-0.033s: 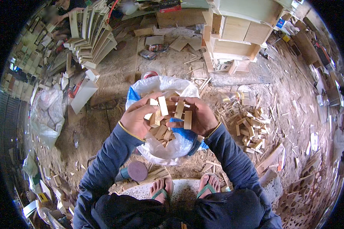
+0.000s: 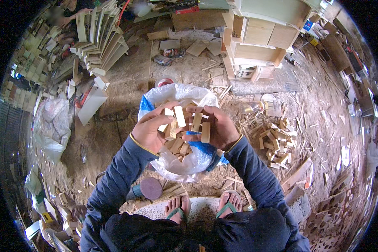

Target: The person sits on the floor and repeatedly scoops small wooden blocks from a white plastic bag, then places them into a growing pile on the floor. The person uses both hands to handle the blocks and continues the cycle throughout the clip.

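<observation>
Over the open white-and-blue plastic sack [image 2: 203,95] my two hands are close together, palms turned inward. Several small wooden blocks [image 2: 170,131] are gripped in my left hand [image 2: 150,131], its thumb across them and one pale block upright near the fingertips. My right hand [image 2: 223,128] has curled fingers around a few more wooden blocks [image 2: 197,122], two of which show clearly side by side. More loose blocks [image 2: 178,148] lie inside the sack beneath my hands. The fingers partly hide the blocks, so their exact number is unclear.
To the right, a heap of wooden blocks [image 2: 277,140] lies on the dusty floor. A sander with a round disc [image 2: 151,187] rests by my feet. Wooden shelving [image 2: 262,35] stands at the far right, stacked boards [image 2: 103,42] at the far left, near another person's arm.
The blocks in both hands have shifted very slightly toward each other. Hands, sack and surroundings look the same.
</observation>
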Demonstrator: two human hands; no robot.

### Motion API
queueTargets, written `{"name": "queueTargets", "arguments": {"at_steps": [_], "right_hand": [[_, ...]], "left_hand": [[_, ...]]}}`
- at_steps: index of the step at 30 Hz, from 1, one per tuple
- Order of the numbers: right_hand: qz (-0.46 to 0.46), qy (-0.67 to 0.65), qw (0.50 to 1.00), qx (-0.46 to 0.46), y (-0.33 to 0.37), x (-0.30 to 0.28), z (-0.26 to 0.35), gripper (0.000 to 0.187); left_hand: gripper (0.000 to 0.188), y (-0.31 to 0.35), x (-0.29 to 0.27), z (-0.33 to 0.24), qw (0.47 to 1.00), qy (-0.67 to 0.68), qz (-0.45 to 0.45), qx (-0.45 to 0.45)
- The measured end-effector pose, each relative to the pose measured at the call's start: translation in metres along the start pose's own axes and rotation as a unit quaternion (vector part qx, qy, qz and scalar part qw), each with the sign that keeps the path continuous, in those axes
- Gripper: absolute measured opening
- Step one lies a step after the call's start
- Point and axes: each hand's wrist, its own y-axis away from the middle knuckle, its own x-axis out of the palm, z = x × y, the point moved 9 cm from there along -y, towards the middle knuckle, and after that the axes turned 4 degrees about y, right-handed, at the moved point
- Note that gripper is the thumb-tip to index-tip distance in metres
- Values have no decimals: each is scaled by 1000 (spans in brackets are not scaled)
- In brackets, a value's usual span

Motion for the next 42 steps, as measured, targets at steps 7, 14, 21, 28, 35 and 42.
{"name": "queueTargets", "arguments": {"at_steps": [7, 14, 21, 28, 35, 42], "right_hand": [[-4, 68, 998, -2, 6, 10, -9, 49], [-27, 23, 999, 9, 7, 5, -17, 49], [17, -46, 999, -4, 18, 26, -18, 60], [48, -72, 996, -22, 28, 36, -11, 69], [34, -14, 996, -86, 35, 35, -2, 45], [-37, 19, 987, -153, 78, -15, 18, 25]], "left_hand": [[50, 4, 18, 9, 998, -36, 9, -45], [54, -1, 16, -2, 1000, 6, 4, 11], [51, -4, 30, 9, 981, -163, 21, 103], [55, 2, 35, -2, 934, -309, 32, 178], [101, 18, 78, 0, 965, -176, 123, 152], [89, 7, 58, 4, 953, -222, 107, 174]]}}
